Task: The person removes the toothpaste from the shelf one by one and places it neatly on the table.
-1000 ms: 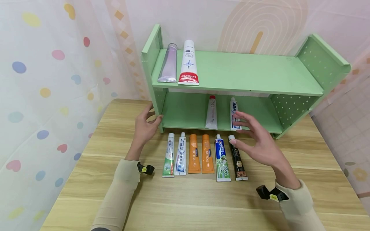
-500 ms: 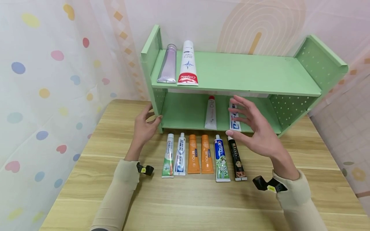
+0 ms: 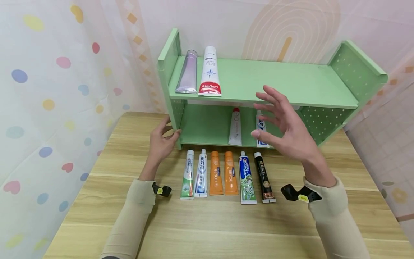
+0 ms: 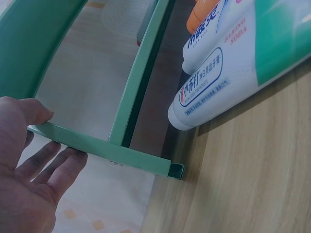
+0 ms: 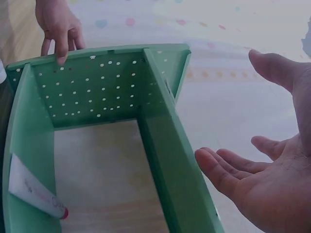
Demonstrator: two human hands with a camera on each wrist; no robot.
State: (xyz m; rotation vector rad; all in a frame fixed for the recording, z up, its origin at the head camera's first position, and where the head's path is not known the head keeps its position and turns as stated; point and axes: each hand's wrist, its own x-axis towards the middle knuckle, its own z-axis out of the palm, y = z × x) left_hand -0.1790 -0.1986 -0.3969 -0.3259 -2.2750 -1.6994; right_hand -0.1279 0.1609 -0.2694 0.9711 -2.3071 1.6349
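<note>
A green two-tier shelf stands on the wooden table. My left hand holds its left side panel, thumb on one side and fingers on the other. My right hand hovers in front of the shelf with spread fingers and nothing in them. Behind those fingers, a white-and-blue toothpaste tube on the lower tier is partly hidden. To its left lies a white tube with a red cap. On the upper tier lie a lilac tube and a Colgate toothpaste tube.
Before the shelf, several tubes lie in a row: a green-and-white tube, another white-and-blue tube, two orange tubes, a blue-and-green tube and a black tube. A patterned curtain hangs behind the table.
My right hand has risen from the lower tier to the height of the upper tier's front edge, fingers still spread. The left hand stays on the side panel.
</note>
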